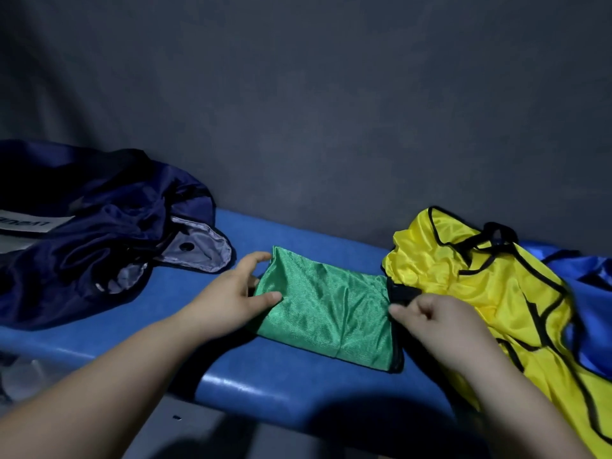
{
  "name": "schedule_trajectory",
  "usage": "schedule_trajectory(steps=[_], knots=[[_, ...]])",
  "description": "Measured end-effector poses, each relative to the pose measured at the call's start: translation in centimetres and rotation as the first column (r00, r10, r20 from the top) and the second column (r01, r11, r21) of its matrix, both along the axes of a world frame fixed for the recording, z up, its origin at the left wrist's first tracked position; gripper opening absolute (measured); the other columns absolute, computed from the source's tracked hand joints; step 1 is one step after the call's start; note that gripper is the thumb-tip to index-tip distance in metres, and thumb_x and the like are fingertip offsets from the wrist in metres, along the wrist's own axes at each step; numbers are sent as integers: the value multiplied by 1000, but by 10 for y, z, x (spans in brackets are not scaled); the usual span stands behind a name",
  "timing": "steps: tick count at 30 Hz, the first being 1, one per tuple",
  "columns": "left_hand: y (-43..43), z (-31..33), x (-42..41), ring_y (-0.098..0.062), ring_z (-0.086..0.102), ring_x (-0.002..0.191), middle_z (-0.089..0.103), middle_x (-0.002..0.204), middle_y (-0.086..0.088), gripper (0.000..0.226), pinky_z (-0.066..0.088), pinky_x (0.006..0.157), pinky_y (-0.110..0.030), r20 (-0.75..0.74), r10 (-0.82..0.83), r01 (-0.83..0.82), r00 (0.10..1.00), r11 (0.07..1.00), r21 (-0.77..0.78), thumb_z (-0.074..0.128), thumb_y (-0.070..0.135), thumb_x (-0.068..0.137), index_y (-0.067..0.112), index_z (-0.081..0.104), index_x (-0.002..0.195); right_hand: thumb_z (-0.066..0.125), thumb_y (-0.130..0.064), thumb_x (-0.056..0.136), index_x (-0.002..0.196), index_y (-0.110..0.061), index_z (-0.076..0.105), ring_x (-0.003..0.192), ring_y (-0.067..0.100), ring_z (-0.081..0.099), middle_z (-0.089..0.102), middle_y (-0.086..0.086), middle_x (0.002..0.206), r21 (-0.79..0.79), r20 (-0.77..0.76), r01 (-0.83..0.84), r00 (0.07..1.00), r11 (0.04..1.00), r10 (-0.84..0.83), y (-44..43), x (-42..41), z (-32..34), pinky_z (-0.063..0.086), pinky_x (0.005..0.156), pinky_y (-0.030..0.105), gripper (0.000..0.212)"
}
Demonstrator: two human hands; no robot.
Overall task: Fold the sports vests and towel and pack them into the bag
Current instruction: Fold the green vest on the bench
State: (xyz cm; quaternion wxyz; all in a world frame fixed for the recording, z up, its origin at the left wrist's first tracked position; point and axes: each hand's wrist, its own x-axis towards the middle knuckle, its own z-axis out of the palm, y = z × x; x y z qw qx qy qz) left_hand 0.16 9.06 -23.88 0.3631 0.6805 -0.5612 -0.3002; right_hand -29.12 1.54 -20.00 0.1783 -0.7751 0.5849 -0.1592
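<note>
We see the folded green vest point(326, 309) lying flat on the blue desk point(298, 235). The left hand point(228, 293) holds its left edge, and the right hand point(433, 321) pinches the black trim at its right edge. The navy bag point(82, 233) lies at the left. The yellow vest point(480, 286) lies at the right, touching the green one.

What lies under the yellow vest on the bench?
A blue garment shows from under the yellow vest at its right side, both on the blue bench. How far it reaches beneath, and whether anything else lies there, is covered by the yellow cloth.
</note>
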Motion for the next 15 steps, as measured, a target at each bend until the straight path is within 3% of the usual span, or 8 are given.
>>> schedule_trajectory(steps=[2, 6, 10, 12, 15], knots=[[1, 0, -1, -1, 64, 77, 71, 87, 11, 58, 47, 74, -18, 21, -3, 3, 1000, 1000, 9, 69, 34, 87, 38, 38, 135, 65, -55, 82, 62, -18, 59, 56, 10, 55, 59, -3, 57, 44, -95, 1, 996, 999, 3, 9, -1, -1, 41, 56, 29, 43], [2, 2, -8, -3, 64, 85, 69, 92, 13, 50, 46, 74, -16, 52, 50, -51, 997, 998, 19, 64, 31, 92, 36, 39, 135, 63, -65, 78, 85, -28, 62, 67, 4, 59, 65, -6, 71, 123, -90, 14, 996, 992, -2, 24, -2, -8, 42, 58, 25, 37], [1, -1, -16, -19, 63, 87, 68, 89, 0, 42, 50, 83, -38, 101, 135, -138, 986, 990, 21, 57, 29, 95, 31, 41, 134, 73, -52, 77, 108, -29, 56, 71, 5, 55, 57, -8, 79, 134, 109, 22, 993, 991, -37, 30, 2, -28, 43, 66, 26, 42], [0, -3, -17, -22, 62, 88, 68, 90, -3, 40, 50, 84, -41, 106, 174, -177, 979, 984, 24, 54, 30, 97, 31, 40, 134, 76, -41, 80, 114, -27, 56, 69, 7, 52, 54, -7, 79, 136, 228, 23, 972, 990, -54, 32, 5, -33, 43, 67, 26, 42], [2, -3, -18, -26, 61, 98, 66, 103, -2, 40, 47, 84, -38, 181, 231, -238, 956, 971, 20, 48, 32, 99, 32, 36, 137, 70, -30, 87, 117, -27, 53, 70, 9, 50, 50, -6, 79, 124, 285, 0, 958, 992, -35, 36, 7, -35, 42, 66, 27, 35]])
